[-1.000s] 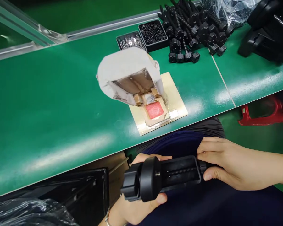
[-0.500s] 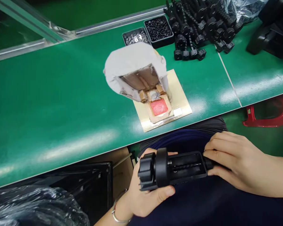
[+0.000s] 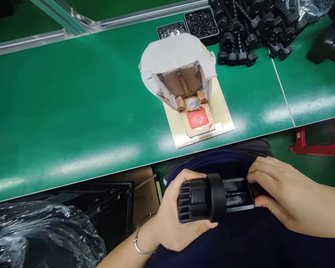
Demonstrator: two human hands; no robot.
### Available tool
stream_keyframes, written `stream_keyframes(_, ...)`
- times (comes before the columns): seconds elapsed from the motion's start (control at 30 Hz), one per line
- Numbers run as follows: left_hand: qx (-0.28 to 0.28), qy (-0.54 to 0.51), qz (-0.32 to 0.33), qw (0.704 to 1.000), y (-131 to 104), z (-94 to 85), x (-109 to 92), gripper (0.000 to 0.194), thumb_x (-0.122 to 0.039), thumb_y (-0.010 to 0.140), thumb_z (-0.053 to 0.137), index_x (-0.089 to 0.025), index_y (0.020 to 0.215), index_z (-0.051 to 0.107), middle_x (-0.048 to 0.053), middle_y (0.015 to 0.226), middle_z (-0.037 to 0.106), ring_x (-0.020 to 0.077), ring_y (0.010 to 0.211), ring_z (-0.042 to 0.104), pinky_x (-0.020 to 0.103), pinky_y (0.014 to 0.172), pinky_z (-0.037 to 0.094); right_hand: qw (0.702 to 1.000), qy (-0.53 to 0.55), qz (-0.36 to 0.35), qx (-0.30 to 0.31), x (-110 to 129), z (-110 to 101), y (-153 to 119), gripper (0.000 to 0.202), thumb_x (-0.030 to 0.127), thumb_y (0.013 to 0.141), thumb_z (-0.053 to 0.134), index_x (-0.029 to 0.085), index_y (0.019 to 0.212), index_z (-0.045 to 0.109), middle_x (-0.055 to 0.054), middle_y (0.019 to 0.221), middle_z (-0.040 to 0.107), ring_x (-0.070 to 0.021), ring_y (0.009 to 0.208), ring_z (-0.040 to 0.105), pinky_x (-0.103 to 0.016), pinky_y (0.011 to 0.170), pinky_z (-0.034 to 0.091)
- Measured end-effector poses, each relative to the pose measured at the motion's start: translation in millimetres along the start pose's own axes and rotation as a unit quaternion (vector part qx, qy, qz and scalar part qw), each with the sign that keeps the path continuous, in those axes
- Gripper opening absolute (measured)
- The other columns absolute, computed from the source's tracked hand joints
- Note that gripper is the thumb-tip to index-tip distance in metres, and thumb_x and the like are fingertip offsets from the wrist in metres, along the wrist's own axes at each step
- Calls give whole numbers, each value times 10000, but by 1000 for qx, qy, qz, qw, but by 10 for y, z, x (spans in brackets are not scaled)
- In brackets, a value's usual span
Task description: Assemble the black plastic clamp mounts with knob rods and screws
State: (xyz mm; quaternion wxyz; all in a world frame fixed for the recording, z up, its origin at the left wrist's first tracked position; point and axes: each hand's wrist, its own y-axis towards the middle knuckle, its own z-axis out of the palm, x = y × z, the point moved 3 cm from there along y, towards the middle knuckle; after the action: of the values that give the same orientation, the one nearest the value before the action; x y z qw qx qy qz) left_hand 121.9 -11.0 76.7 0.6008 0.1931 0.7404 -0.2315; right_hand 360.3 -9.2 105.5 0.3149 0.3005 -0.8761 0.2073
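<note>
Low in front of my lap is a black plastic clamp-like part, with a thick ring round its middle and ribs on its left end. My left hand is closed round that ribbed end, thumb below and fingers behind. A threaded rod runs inside the open rectangular frame at the right. At the frame's right end, the fingers of my right hand pinch a dark knob-like end, mostly hidden by them.
On the green bench stands a white-covered cardboard fixture with a red pad, on a cream board. Behind are a screw tray, a washer tray and several black knobbed rods. Plastic wrap lies lower left.
The black part has rolled in my hands, so its ribbed face now shows, and it sits slightly further right. Both hands keep their hold. The bench view has shifted a little.
</note>
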Motion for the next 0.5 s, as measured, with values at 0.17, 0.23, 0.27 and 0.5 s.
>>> stream_keyframes(0.17, 3, 5, -13, 1000, 10, -43, 1, 483, -449, 859, 710, -184, 1234, 558, 58, 852, 726, 278, 817, 732, 367, 672, 627, 1000, 17, 2, 22, -20, -65, 18, 71, 154, 924, 564, 144, 966, 620, -101, 988, 624, -228, 872, 584, -371, 761, 522)
stream_keyframes(0.23, -1, 4, 0, 1000, 10, -59, -7, 488, -456, 857, 721, -185, 1235, 573, 91, 1006, 743, 289, 920, 737, 380, 761, 636, 991, 74, 29, 105, -38, -96, 30, 55, 182, 949, 576, 178, 932, 628, -68, 994, 622, -202, 901, 592, -327, 766, 518)
stream_keyframes(0.27, -3, 6, 7, 1000, 10, -63, -10, 491, -455, 852, 732, -191, 1237, 577, 100, 1079, 737, 286, 956, 735, 375, 796, 636, 987, 92, 35, 129, -40, -111, 33, 62, 190, 953, 585, 187, 914, 633, -55, 981, 621, -193, 904, 591, -317, 771, 512)
stream_keyframes(0.5, -25, -21, 17, 999, -9, -22, 31, 469, -460, 858, 719, -216, 1233, 580, 75, 1072, 736, 235, 867, 742, 311, 747, 638, 997, 4, -63, -37, 5, -55, 21, 170, 178, 934, 533, 124, 830, 656, -82, 850, 632, -188, 768, 549, -380, 744, 453)
